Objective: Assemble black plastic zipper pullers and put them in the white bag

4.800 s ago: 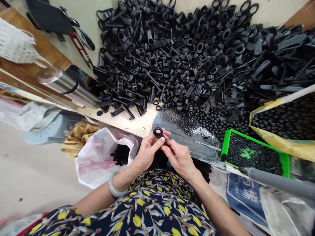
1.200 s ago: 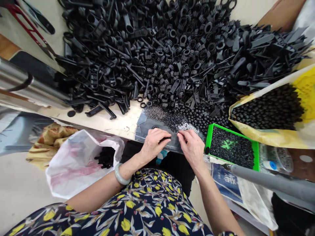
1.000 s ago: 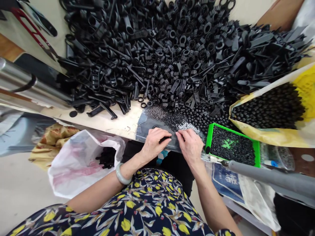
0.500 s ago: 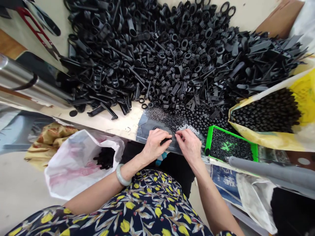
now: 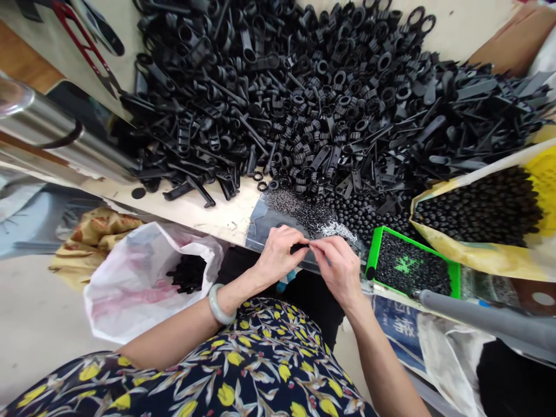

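Small black plastic part (image 5: 299, 247) pinched by the fingers (image 5: 319, 246) of the left hand (image 5: 278, 255) and right hand (image 5: 336, 269): mostly hidden, form indeterminable. Fine dark granules (image 5: 291, 205) on a grey plastic sheet (image 5: 258, 226): too small to resolve. Grey cylindrical tube (image 5: 478, 319) and stainless-steel flask (image 5: 52, 124): cut off by frame edges.

Black parts heap (image 5: 304, 104) ahead, green tray (image 5: 410, 263) right, plastic bag (image 5: 130, 284) left

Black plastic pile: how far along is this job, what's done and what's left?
Looks done: a clump of black parts in the white plastic bag. In hand: the left hand and right hand pinch a small black piece. Left: the large heap of black plastic parts, and black beads in the yellow sack.
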The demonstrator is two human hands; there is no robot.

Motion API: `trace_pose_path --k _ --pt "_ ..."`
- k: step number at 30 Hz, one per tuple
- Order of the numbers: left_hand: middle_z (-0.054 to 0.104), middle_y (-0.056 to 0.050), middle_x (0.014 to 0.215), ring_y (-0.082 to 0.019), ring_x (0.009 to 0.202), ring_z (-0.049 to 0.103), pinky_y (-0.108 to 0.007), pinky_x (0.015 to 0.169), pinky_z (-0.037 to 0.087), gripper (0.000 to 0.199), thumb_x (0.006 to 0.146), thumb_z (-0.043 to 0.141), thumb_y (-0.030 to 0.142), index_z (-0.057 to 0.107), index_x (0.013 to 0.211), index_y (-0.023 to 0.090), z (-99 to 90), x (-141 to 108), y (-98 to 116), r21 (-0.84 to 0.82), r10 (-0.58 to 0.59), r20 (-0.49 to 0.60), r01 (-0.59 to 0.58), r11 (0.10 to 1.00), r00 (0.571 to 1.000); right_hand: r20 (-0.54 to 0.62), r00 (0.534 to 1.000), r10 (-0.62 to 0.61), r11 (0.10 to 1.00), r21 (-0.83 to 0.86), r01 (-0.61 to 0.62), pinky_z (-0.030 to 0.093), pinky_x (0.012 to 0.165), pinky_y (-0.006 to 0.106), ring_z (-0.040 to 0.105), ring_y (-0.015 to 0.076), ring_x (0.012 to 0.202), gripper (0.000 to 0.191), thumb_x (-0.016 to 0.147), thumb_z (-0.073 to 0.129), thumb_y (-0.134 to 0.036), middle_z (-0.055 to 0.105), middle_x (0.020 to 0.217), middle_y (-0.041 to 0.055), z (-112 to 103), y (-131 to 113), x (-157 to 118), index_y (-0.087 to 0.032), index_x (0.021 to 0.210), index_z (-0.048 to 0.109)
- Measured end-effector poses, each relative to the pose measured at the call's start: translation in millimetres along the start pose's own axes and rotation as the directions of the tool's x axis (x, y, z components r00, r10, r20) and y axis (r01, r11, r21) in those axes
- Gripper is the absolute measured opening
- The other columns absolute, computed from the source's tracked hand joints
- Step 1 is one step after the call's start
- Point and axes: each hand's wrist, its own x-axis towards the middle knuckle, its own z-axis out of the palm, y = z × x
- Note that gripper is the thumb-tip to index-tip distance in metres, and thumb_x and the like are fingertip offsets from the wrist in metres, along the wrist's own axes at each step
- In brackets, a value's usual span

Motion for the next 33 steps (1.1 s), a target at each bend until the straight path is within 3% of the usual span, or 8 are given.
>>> trace_pose_path --k 12,18,20,24,26,28,30,33 --pt "0.08 -0.001 0.1 -0.022 0.099 0.066 -0.041 0.091 0.041 0.011 0.091 0.07 0.013 0.076 0.093 0.022 -2.4 -0.1 -1.0 -0.032 -0.017 0.007 0.017 0.999 1.0 0.044 0.972 -0.233 0.97 -0.057 0.235 0.057 0.084 0.036 0.069 0.0209 0.095 0.039 0.098 0.06 -0.009 0.076 0.111 0.0075 -2.9 4.5 -7.8 -0.026 0.133 0.069" --pt "0.08 0.0 0.099 -0.021 0.098 0.066 -0.041 0.09 0.039 0.005 0.091 0.075 0.018 0.076 0.093 0.023 0.4 -1.8 -2.5 -0.046 -0.026 -0.006 0.026 0.999 1.0 -0.195 0.98 -0.045 0.998 0.025 0.051 0.06 0.076 0.039 0.073 0.0234 0.087 0.034 0.09 0.071 -0.012 0.076 0.106 0.0072 -41.1 -14.3 -86.0 -0.028 0.12 0.074" --pt "0.08 0.0 0.097 -0.021 0.097 0.066 -0.04 0.089 0.039 0.006 0.09 0.076 0.017 0.075 0.092 0.022 0.3 -1.9 -2.1 -0.049 -0.018 -0.008 0.017 0.999 1.0 -0.395 0.895 0.205 0.978 0.105 -0.178 0.053 0.061 0.039 0.066 0.0238 0.068 0.006 0.088 0.071 -0.022 0.069 0.08 0.0032 -58.2 -10.0 -121.3 -0.027 0.087 0.074" --pt "0.079 0.0 0.095 -0.021 0.094 0.066 -0.04 0.088 0.039 0.005 0.091 0.073 0.017 0.074 0.09 0.021 0.2 -3.1 -1.3 -0.02 0.016 -0.017 -0.017 1.0 1.0 -0.705 0.491 0.512 0.859 0.403 -0.316 0.054 0.064 0.041 0.059 0.0221 0.064 0.018 0.08 0.072 -0.04 0.057 0.071 -0.0022 -87.4 11.0 -144.7 -0.025 0.079 0.062" --pt "0.079 -0.001 0.096 -0.022 0.095 0.066 -0.039 0.088 0.038 0.005 0.093 0.071 0.018 0.073 0.09 0.022 0.6 -3.8 -1.1 -0.003 0.023 -0.018 -0.023 1.0 1.0 -0.613 0.516 0.599 0.791 0.554 -0.26 0.059 0.077 0.047 0.069 0.0249 0.083 0.045 0.071 0.076 -0.043 0.067 0.093 0.0001 -98.4 19.3 -127.5 -0.027 0.11 0.062" --pt "0.079 -0.001 0.096 -0.022 0.095 0.066 -0.039 0.087 0.038 0.006 0.094 0.069 0.02 0.073 0.091 0.022 1.2 -4.3 -0.7 0.008 0.018 -0.022 -0.018 1.0 1.0 -0.492 0.632 0.599 0.74 0.641 -0.203 0.061 0.079 0.048 0.071 0.0242 0.086 0.062 0.071 0.079 -0.04 0.07 0.102 0.002 -104.7 23.1 -99.6 -0.03 0.127 0.056" --pt "0.079 -0.001 0.095 -0.022 0.095 0.066 -0.04 0.087 0.038 0.006 0.094 0.069 0.021 0.073 0.091 0.023 2.3 -4.7 -0.4 0.005 0.016 -0.029 -0.016 1.0 0.999 -0.42 0.746 0.517 0.729 0.673 -0.126 0.061 0.064 0.04 0.066 0.0182 0.061 0.043 0.079 0.076 -0.037 0.07 0.084 0.0005 -103.6 21.7 -69.0 -0.025 0.118 0.062" --pt "0.079 -0.001 0.094 -0.021 0.094 0.066 -0.039 0.088 0.039 0.004 0.093 0.07 0.02 0.072 0.09 0.022 5.1 -5.8 -0.9 -0.013 0.025 -0.047 -0.026 1.0 0.999 -0.381 0.819 0.429 0.684 0.729 -0.019 0.062 0.057 0.04 0.057 0.0149 0.05 0.024 0.082 0.076 -0.034 0.066 0.076 -0.0024 -85.3 9.3 -26.9 -0.025 0.101 0.065"
